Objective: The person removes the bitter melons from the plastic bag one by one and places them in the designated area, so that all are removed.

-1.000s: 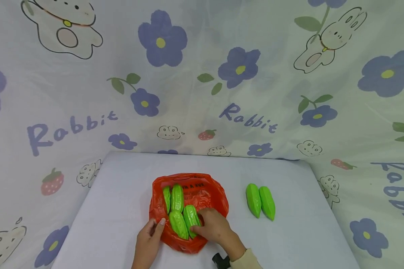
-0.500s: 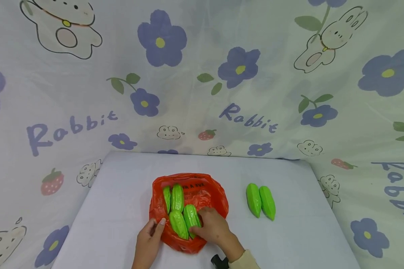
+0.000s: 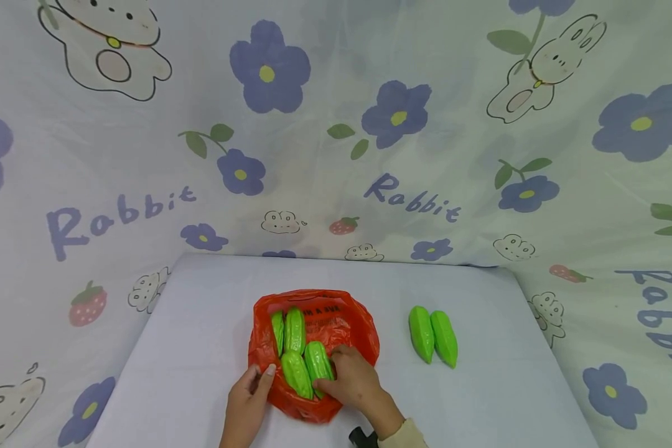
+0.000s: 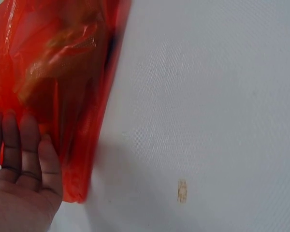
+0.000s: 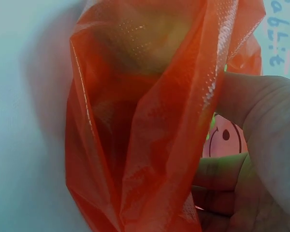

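- Red plastic bag [image 3: 305, 409] open on the white worktop [image 3: 201, 348], a little left of centre, well apart from the far edge.
- In the bag: four ridged green fruits, two far, two near. Far-left fruit [image 3: 277, 331] against the left wall; far fruit [image 3: 295, 330] beside it; near-left fruit [image 3: 297, 373] and near-right fruit [image 3: 317, 361] side by side.
- Loose pair [image 3: 434, 336] of like fruits between bag and right worktop edge, tapered ends toward the near edge.
- Patterned curtain [image 3: 336, 143] behind the far edge.
- Bag's near-right rim and wall stand between right wrist and contents.
- Left hand [image 3: 246, 401]: pinches the rim at near left.
- Right hand [image 3: 356, 378]: reaches in over the rim, thumb and fingers clamped about the near-right fruit.
- Far-left fruit partly hidden by bag; lettering inside hard to read.
- Black device [image 3: 361, 437] beside the sleeve [image 3: 406, 435]; both cut off, like the near worktop edge.
- Left wrist view: brownish shape [image 4: 63, 72] through the film, unidentifiable.
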{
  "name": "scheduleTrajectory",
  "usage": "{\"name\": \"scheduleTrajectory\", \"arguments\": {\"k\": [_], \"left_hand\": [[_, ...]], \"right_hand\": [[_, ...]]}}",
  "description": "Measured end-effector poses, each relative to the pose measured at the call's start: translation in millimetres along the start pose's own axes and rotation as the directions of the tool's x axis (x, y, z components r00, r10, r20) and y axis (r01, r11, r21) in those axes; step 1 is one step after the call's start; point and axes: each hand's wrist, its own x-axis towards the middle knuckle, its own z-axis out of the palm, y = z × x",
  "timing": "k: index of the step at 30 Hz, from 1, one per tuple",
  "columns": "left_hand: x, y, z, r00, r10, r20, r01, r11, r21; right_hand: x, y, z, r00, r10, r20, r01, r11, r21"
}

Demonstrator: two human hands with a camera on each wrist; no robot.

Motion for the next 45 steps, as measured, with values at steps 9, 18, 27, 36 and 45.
{"name": "scheduleTrajectory", "arguments": {"k": [9, 18, 27, 36, 45], "left_hand": [[-0.3, -0.9, -0.4, 1.000, -0.014, 0.003, 0.014, 1.000, -0.007], [0.1, -2.7, -1.3, 1.000, -0.003, 0.007, 0.003, 1.000, 0.003], [0.2, -2.9, -1.9, 1.000, -0.003, 0.009, 0.004, 1.000, -0.004], [0.2, -3.7, -1.3, 1.000, 0.004, 0.002, -0.004, 1.000, -0.008], [0.2, -3.1, -1.1, 1.000, 0.010, 0.005, -0.010, 1.000, -0.008]], "right_hand": [[-1.0, -1.7, 0.5, 1.000, -0.012, -0.001, 0.012, 1.000, 0.003], [-1.2, 0.1, 2.6, 1.000, -0.016, -0.002, 0.016, 1.000, 0.027], [1.5, 3.9, 2.4, 1.000, 0.005, 0.006, -0.006, 0.996, 0.092], [3.0, 4.8, -0.5, 1.000, 0.010, 0.017, -0.013, 0.985, 0.170], [4.2, 8.0, 0.5, 1.000, 0.027, 0.003, -0.027, 0.982, 0.184]]}}
